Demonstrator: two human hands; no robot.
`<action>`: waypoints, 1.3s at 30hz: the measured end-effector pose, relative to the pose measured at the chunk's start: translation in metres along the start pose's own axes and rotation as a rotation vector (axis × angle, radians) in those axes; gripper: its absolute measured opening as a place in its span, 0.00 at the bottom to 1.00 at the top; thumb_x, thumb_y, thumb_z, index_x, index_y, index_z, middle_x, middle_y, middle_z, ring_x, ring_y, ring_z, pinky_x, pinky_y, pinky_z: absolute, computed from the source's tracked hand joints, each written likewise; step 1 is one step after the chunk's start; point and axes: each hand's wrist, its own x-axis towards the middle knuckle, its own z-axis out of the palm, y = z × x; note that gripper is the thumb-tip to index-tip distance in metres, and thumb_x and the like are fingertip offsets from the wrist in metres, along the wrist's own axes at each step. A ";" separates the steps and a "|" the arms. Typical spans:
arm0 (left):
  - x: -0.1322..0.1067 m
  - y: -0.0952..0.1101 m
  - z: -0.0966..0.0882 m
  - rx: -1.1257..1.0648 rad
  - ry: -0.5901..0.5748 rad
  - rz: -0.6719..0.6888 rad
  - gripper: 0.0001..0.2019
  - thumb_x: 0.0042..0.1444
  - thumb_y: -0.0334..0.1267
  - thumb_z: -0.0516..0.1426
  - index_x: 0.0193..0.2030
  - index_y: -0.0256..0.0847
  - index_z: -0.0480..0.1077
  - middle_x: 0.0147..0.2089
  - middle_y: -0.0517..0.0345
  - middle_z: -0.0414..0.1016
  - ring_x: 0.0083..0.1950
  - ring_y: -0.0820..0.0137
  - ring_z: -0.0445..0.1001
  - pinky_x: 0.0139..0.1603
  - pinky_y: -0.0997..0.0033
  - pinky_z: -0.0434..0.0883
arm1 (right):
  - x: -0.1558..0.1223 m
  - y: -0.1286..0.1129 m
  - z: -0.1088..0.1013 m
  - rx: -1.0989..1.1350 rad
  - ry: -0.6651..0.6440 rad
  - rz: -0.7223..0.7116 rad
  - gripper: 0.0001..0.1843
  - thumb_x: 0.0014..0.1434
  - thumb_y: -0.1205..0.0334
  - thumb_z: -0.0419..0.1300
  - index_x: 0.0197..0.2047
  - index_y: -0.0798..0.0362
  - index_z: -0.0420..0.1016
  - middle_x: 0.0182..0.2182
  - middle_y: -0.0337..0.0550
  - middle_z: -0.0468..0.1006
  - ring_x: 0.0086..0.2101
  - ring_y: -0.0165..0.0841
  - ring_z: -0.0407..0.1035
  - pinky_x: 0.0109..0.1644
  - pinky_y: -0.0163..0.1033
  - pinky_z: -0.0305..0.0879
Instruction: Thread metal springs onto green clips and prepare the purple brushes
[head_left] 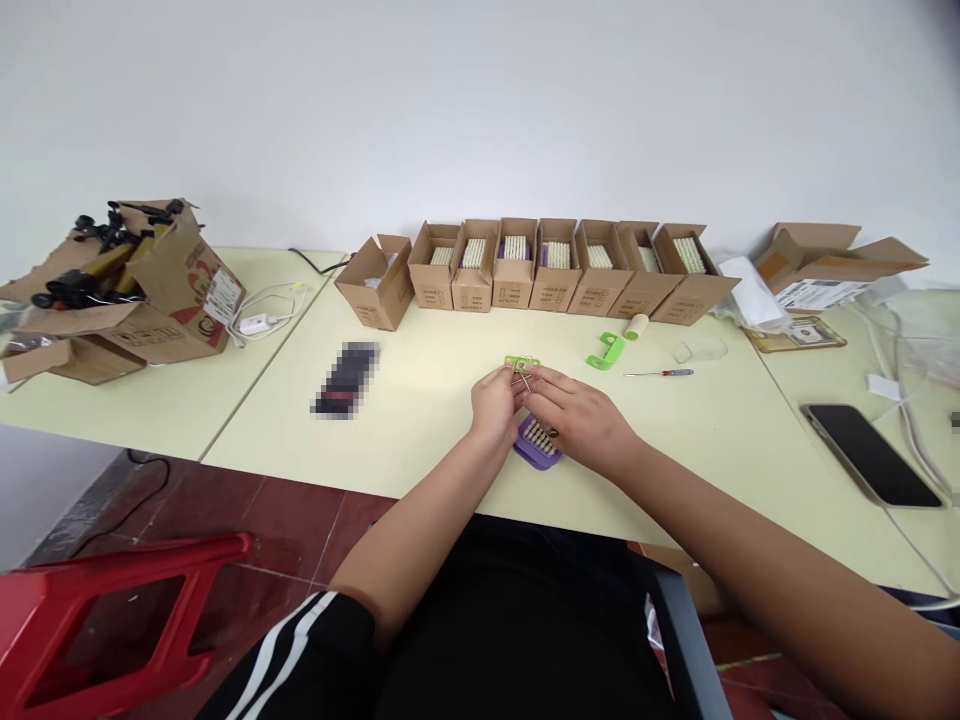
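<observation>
My left hand (495, 405) is closed on a small green plastic piece (513, 360) held up over the table. My right hand (585, 420) meets it there, its fingers pinched around a thin metal rod (525, 381) that touches or lies against the green piece. Fingers cover most of both, so the rod's kind cannot be made out. Just below my hands sits a purple tray (534, 459) with rows of small cream-coloured pegs, partly hidden by my right hand.
Right of my hands lie a green bracket (607, 352), a cream roller (637, 326), a screwdriver (671, 373) and a clear plastic piece (701, 349). Several cardboard boxes (511, 284) line the wall. A phone (870, 455) lies right; a filled carton (169, 330) stands left.
</observation>
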 end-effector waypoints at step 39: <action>0.000 -0.003 -0.013 0.068 0.012 0.142 0.10 0.69 0.37 0.61 0.37 0.34 0.79 0.41 0.45 0.85 0.44 0.65 0.86 0.58 0.58 0.79 | 0.009 -0.008 -0.014 0.441 0.336 0.796 0.12 0.72 0.48 0.60 0.45 0.45 0.81 0.41 0.42 0.84 0.40 0.40 0.78 0.46 0.46 0.74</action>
